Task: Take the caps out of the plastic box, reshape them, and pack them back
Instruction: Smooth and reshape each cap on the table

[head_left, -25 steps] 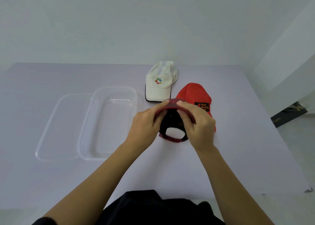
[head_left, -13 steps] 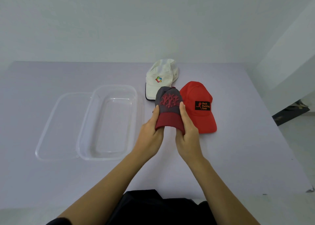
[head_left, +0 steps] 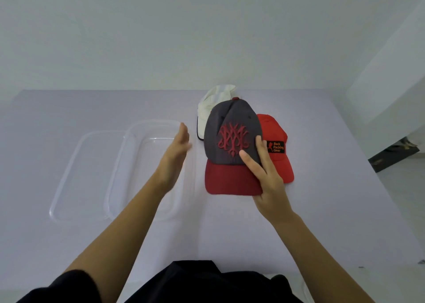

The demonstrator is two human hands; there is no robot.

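A: R hand (head_left: 268, 183) pinches the grey cap (head_left: 232, 141) at the brim, thumb on the crown, held above the table (head_left: 69, 109). L hand (head_left: 178, 148) spread, empty, over the box (head_left: 151, 128).

B: Risk?

A: One-handed grip, so the crown could sag or dent. White cap (head_left: 210, 109) & red cap (head_left: 277, 137) lie just behind; lowering blind could crush them.

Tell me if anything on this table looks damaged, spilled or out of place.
Nothing stands out. The grey cap is held in the right hand, the white cap and red cap lie tidy behind it, and the clear plastic box sits upright and empty beside its lid.
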